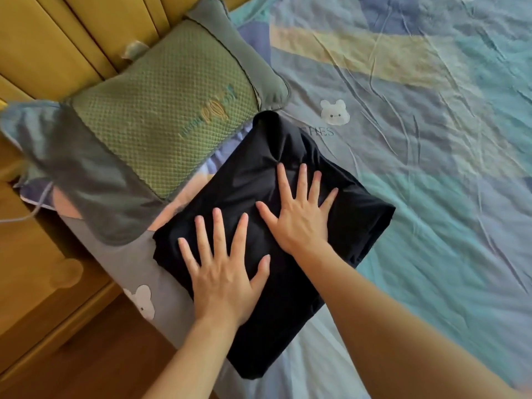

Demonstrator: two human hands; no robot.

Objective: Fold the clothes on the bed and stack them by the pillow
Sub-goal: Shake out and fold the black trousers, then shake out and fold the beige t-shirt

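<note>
A folded black garment (250, 180) lies on the bed right beside the green pillow (161, 110), near the bed's left edge. My left hand (221, 272) lies flat on the garment's near half with its fingers spread. My right hand (299, 214) presses flat on the middle of the garment, fingers also spread and straight. The garment forms a thick, roughly rectangular bundle; I cannot tell whether other clothes lie under its top layer.
The bed (431, 168) is covered by a blue, teal and yellow sheet with bear prints. A wooden headboard (95, 30) rises behind the pillow. A wooden nightstand (37, 272) stands at the left over a wooden floor (109, 355).
</note>
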